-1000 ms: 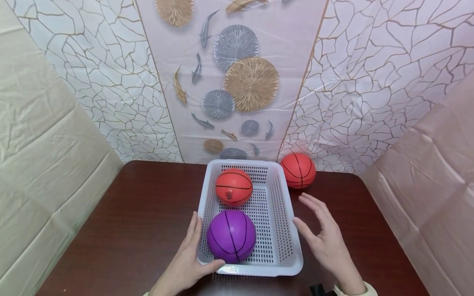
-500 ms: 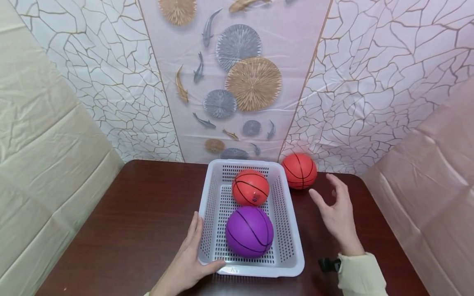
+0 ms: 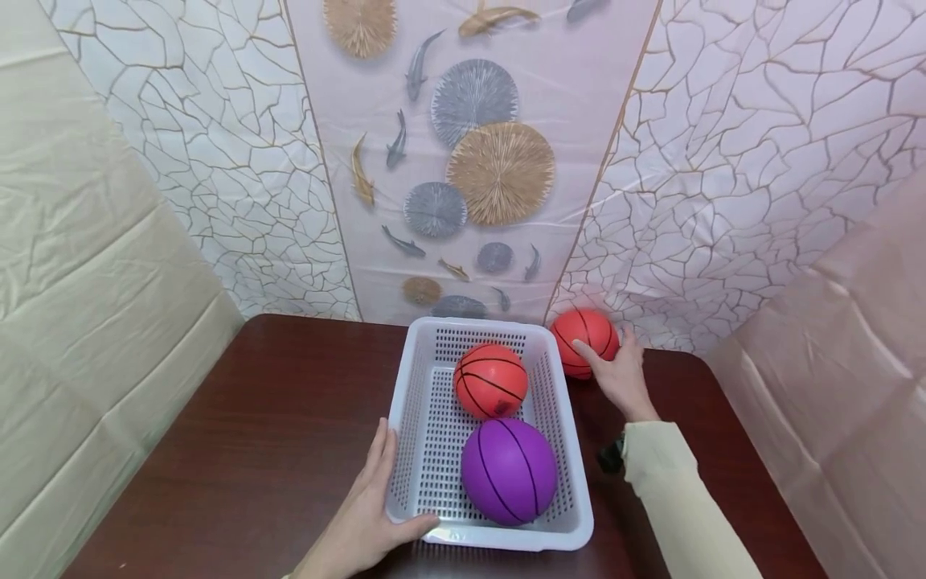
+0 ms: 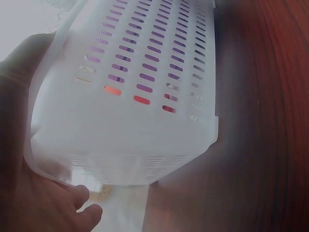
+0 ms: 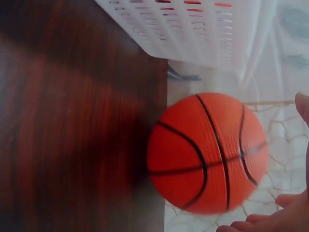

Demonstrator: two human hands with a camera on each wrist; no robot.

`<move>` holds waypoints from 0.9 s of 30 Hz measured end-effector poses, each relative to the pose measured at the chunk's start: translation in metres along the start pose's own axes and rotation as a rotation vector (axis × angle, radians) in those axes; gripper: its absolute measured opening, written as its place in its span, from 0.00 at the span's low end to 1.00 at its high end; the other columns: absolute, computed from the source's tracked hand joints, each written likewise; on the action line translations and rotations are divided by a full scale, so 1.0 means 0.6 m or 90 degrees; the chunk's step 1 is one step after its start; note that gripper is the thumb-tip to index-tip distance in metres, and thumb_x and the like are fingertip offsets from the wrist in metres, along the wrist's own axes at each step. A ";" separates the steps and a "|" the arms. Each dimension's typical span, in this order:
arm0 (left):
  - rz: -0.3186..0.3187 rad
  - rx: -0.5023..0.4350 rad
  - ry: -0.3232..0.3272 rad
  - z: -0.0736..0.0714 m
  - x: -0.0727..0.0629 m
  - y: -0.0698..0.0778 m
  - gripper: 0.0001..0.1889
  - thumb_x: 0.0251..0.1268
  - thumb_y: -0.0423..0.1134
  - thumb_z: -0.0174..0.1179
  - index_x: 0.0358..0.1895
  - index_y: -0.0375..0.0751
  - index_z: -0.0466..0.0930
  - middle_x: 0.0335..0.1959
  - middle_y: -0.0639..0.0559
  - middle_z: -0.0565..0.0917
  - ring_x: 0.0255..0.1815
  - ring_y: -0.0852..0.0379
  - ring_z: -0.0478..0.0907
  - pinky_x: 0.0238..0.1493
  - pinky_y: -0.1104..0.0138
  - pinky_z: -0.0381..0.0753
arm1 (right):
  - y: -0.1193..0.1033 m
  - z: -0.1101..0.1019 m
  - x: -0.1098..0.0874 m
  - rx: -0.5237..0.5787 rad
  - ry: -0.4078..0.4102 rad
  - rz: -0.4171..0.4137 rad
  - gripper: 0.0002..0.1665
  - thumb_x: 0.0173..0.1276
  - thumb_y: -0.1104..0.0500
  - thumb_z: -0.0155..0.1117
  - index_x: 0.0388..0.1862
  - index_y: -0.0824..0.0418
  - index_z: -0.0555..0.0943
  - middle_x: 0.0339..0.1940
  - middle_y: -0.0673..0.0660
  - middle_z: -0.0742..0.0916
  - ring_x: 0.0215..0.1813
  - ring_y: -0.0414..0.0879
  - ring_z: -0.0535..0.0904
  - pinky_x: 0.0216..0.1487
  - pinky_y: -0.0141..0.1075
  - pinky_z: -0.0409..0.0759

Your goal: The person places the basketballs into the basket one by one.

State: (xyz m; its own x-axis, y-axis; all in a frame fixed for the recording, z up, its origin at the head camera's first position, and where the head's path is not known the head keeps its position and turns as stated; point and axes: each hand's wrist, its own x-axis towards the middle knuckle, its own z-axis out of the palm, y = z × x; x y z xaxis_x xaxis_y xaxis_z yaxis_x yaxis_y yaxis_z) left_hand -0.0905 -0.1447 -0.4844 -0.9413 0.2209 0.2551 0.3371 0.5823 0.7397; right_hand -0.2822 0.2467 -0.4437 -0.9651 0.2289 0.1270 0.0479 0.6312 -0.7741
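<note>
A white perforated plastic basket [image 3: 575,458] stands on the table, holding a red basketball [image 3: 490,381] at the back and a larger purple basketball [image 3: 510,472] in front. At the basket's near left corner my left hand [image 3: 365,507] rests with straight fingers along the outer side and its thumb at the front rim. Outside the basket, behind its right side, lies another red basketball [image 3: 581,334]. My right hand [image 3: 620,374] is spread around that ball's near right side. In the right wrist view, a gap shows between this ball [image 5: 207,154] and the visible fingers.
The dark wooden table [image 3: 289,434] extends to both sides of the basket. A patterned cloth wall [image 3: 499,173] rises behind the table's back edge. Padded beige panels [image 3: 108,322] flank the left and right. A black object [image 3: 611,456] sits at my right wrist.
My right hand has moved forward from beside the basket to the outside red ball. Inside the basket, the purple and red balls have rolled right. My left hand has stayed at the corner.
</note>
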 end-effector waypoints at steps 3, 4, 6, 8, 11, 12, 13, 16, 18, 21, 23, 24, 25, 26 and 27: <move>-0.010 -0.001 -0.007 0.000 -0.002 -0.001 0.66 0.43 0.69 0.69 0.78 0.38 0.40 0.80 0.51 0.36 0.75 0.43 0.47 0.66 0.49 0.57 | -0.004 0.019 0.019 -0.002 -0.004 -0.001 0.68 0.57 0.28 0.64 0.79 0.61 0.40 0.77 0.68 0.51 0.75 0.67 0.46 0.66 0.65 0.59; -0.014 -0.002 -0.010 0.001 -0.002 -0.001 0.67 0.43 0.69 0.69 0.78 0.38 0.40 0.80 0.51 0.36 0.75 0.43 0.47 0.67 0.49 0.56 | -0.005 0.023 0.024 -0.005 -0.005 -0.002 0.68 0.57 0.29 0.64 0.79 0.61 0.40 0.77 0.67 0.50 0.74 0.68 0.46 0.65 0.65 0.60; -0.018 -0.005 -0.017 0.001 -0.003 -0.001 0.67 0.43 0.70 0.69 0.79 0.40 0.39 0.80 0.51 0.36 0.76 0.43 0.46 0.67 0.48 0.56 | -0.005 0.027 0.033 -0.012 -0.005 0.000 0.67 0.57 0.30 0.64 0.79 0.61 0.40 0.77 0.67 0.48 0.74 0.69 0.44 0.63 0.66 0.62; -0.022 -0.015 -0.025 0.002 -0.003 0.000 0.67 0.43 0.70 0.68 0.79 0.41 0.38 0.80 0.52 0.35 0.76 0.43 0.46 0.67 0.48 0.56 | -0.003 0.030 0.038 -0.021 -0.004 0.007 0.67 0.57 0.31 0.65 0.79 0.62 0.40 0.76 0.68 0.47 0.73 0.69 0.43 0.62 0.66 0.63; -0.034 -0.031 -0.036 0.002 -0.003 0.001 0.67 0.43 0.70 0.68 0.79 0.44 0.37 0.79 0.54 0.34 0.77 0.44 0.46 0.67 0.46 0.58 | 0.004 0.032 0.042 -0.041 -0.010 0.023 0.68 0.57 0.33 0.67 0.79 0.61 0.38 0.77 0.68 0.44 0.73 0.70 0.42 0.62 0.67 0.63; -0.037 -0.034 -0.039 0.002 -0.004 0.001 0.67 0.43 0.70 0.68 0.79 0.44 0.37 0.79 0.54 0.34 0.77 0.44 0.46 0.67 0.45 0.58 | 0.007 0.033 0.042 -0.047 -0.012 0.026 0.68 0.57 0.33 0.67 0.79 0.60 0.38 0.76 0.69 0.44 0.73 0.70 0.43 0.61 0.67 0.64; -0.039 -0.038 -0.040 0.002 -0.004 0.001 0.66 0.43 0.70 0.68 0.79 0.45 0.36 0.79 0.55 0.34 0.77 0.44 0.46 0.66 0.45 0.59 | 0.009 0.035 0.042 -0.050 -0.012 0.028 0.67 0.57 0.35 0.68 0.79 0.60 0.38 0.76 0.69 0.45 0.72 0.70 0.44 0.60 0.67 0.64; -0.029 -0.034 -0.035 0.001 -0.004 0.001 0.66 0.43 0.70 0.69 0.79 0.44 0.37 0.79 0.54 0.34 0.77 0.44 0.46 0.66 0.44 0.60 | 0.018 0.038 0.044 -0.054 -0.014 0.026 0.66 0.57 0.36 0.69 0.79 0.57 0.40 0.75 0.70 0.48 0.70 0.71 0.48 0.58 0.67 0.67; -0.017 -0.023 -0.027 0.000 -0.004 0.000 0.66 0.43 0.69 0.69 0.79 0.43 0.37 0.80 0.53 0.35 0.76 0.44 0.47 0.66 0.45 0.59 | 0.023 0.039 0.045 -0.051 -0.012 0.019 0.65 0.57 0.36 0.70 0.80 0.55 0.41 0.74 0.70 0.50 0.69 0.70 0.49 0.56 0.67 0.69; -0.006 -0.008 -0.016 -0.001 -0.002 -0.002 0.66 0.43 0.70 0.69 0.79 0.42 0.39 0.80 0.53 0.36 0.76 0.44 0.47 0.67 0.47 0.58 | 0.029 0.038 0.050 -0.049 -0.011 0.007 0.65 0.56 0.34 0.69 0.80 0.54 0.42 0.73 0.70 0.52 0.69 0.69 0.50 0.55 0.66 0.71; -0.005 0.000 -0.013 -0.001 -0.001 -0.003 0.66 0.43 0.70 0.68 0.79 0.41 0.39 0.80 0.53 0.36 0.76 0.44 0.48 0.66 0.48 0.58 | 0.032 0.038 0.051 -0.045 -0.007 0.002 0.65 0.55 0.33 0.69 0.80 0.54 0.43 0.73 0.70 0.53 0.69 0.69 0.50 0.54 0.66 0.71; -0.008 0.002 -0.013 -0.001 -0.001 -0.003 0.66 0.43 0.70 0.68 0.79 0.42 0.39 0.80 0.54 0.35 0.76 0.44 0.48 0.66 0.48 0.58 | 0.033 0.038 0.051 -0.043 -0.004 0.000 0.65 0.55 0.33 0.69 0.80 0.54 0.44 0.73 0.69 0.53 0.69 0.68 0.51 0.54 0.66 0.71; -0.010 0.003 -0.013 -0.001 0.000 -0.003 0.66 0.43 0.71 0.68 0.79 0.42 0.39 0.80 0.54 0.35 0.76 0.44 0.48 0.66 0.49 0.58 | 0.034 0.039 0.052 -0.040 -0.003 0.001 0.65 0.55 0.33 0.69 0.80 0.54 0.44 0.73 0.69 0.53 0.69 0.68 0.51 0.54 0.66 0.72; -0.013 0.005 -0.014 -0.001 0.000 -0.004 0.66 0.43 0.71 0.68 0.79 0.42 0.39 0.80 0.54 0.35 0.76 0.44 0.48 0.66 0.48 0.58 | 0.035 0.039 0.051 -0.036 -0.002 0.002 0.65 0.55 0.33 0.69 0.80 0.54 0.44 0.73 0.69 0.54 0.69 0.68 0.51 0.54 0.65 0.72; -0.017 0.005 -0.014 -0.001 0.000 -0.004 0.66 0.43 0.71 0.68 0.79 0.42 0.39 0.80 0.54 0.35 0.76 0.43 0.48 0.66 0.48 0.58 | 0.036 0.040 0.050 -0.034 0.000 0.004 0.65 0.55 0.33 0.69 0.80 0.54 0.44 0.73 0.68 0.54 0.69 0.67 0.51 0.54 0.65 0.72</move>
State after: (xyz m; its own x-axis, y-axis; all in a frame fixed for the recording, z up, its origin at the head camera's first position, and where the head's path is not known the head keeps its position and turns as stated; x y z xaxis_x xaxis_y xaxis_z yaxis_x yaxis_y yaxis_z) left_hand -0.0912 -0.1464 -0.4860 -0.9494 0.2224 0.2218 0.3124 0.5940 0.7413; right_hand -0.3164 0.2494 -0.4713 -0.9649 0.2326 0.1224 0.0671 0.6682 -0.7409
